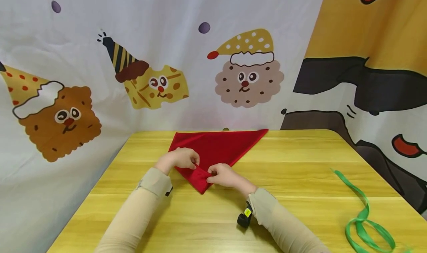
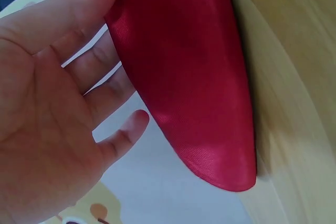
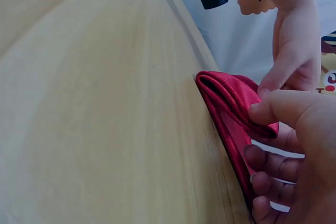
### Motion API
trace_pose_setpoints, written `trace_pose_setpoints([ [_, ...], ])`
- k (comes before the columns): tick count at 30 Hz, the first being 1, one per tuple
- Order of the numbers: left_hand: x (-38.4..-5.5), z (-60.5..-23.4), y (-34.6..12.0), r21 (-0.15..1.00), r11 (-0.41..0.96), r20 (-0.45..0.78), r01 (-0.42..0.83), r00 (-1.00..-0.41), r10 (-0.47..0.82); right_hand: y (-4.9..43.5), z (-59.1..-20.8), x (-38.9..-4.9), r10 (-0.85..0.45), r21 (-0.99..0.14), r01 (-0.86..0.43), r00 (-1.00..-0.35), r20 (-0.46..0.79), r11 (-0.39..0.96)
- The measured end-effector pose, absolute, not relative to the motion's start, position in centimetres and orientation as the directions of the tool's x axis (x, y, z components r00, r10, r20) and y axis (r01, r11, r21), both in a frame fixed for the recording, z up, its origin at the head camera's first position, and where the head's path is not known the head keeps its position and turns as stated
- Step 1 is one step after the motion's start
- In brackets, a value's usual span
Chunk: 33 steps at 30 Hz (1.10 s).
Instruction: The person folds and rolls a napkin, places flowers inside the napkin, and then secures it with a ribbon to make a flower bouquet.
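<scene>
A red satin-like cloth [image 1: 217, 145] lies on the table, its wide part toward the back and a point toward the front. Both hands are at its near part, where a small section is turned over. With thumb and fingers, the left hand [image 1: 181, 158] pinches the left end of this turned-over edge. Opposite it, the right hand [image 1: 227, 176] pinches the right end. In the right wrist view the cloth [image 3: 228, 98] is doubled into layers under the thumb. The left wrist view has the left thumb on the edge of the cloth [image 2: 178, 77], the other fingers partly behind it.
A loosely looped green ribbon [image 1: 361, 217] lies at the front right of the wooden table [image 1: 293, 160]. A black camera [image 1: 244, 219] is strapped to the right wrist. Behind the table hangs a white curtain [image 1: 186, 8] printed with cartoon food.
</scene>
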<state>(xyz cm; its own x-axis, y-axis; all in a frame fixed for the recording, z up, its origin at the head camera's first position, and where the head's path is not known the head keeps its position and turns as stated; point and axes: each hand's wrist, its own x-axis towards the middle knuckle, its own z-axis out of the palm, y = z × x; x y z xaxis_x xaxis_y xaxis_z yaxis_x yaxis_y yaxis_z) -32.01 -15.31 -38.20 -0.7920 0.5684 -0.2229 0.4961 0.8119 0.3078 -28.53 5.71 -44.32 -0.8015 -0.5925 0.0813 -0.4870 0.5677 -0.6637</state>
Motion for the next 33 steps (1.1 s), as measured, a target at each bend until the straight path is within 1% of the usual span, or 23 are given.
trace_pose_setpoints([
  [6, -32.2, -38.3, -14.2, 0.282, 0.839, -0.257, 0.466, -0.805, 0.534, 5.7, -44.5, -28.6, -0.596, -0.601, -0.511, -0.800, 0.071, 0.615],
  [11, -32.5, -38.9, -13.7, 0.275, 0.854, -0.278, 0.443, -0.813, 0.511, 5.6, -44.6, -28.6, -0.601, -0.546, -0.554, -0.791, 0.112, 0.628],
  [16, -32.8, -39.4, -13.6, 0.229, 0.864, -0.240, 0.448, -0.834, 0.497, 5.8, -44.7, -28.6, -0.623, -0.489, -0.604, -0.768, 0.147, 0.629],
  [19, -32.7, -39.6, -13.8, 0.208, 0.868, -0.203, 0.451, -0.848, 0.489, 5.7, -44.7, -28.5, -0.658, -0.469, -0.645, -0.735, 0.165, 0.603],
  [21, -32.6, -39.6, -14.2, 0.234, 0.860, -0.196, 0.454, -0.844, 0.499, 5.7, -44.8, -28.5, -0.689, -0.460, -0.678, -0.702, 0.177, 0.573],
  [23, -32.3, -39.6, -14.5, 0.289, 0.839, -0.201, 0.461, -0.828, 0.524, 5.6, -44.8, -28.4, -0.721, -0.460, -0.708, -0.667, 0.186, 0.536],
  [27, -31.9, -39.7, -15.3, 0.440, 0.770, -0.208, 0.462, -0.781, 0.588, 5.5, -45.0, -28.4, -0.764, -0.486, -0.732, -0.619, 0.183, 0.477],
  [30, -31.6, -39.9, -15.9, 0.538, 0.716, -0.208, 0.444, -0.754, 0.623, 5.5, -45.2, -28.4, -0.779, -0.507, -0.730, -0.604, 0.166, 0.458],
  [33, -31.3, -40.1, -16.3, 0.600, 0.682, -0.213, 0.418, -0.738, 0.640, 5.3, -45.3, -28.4, -0.776, -0.529, -0.710, -0.615, 0.144, 0.465],
])
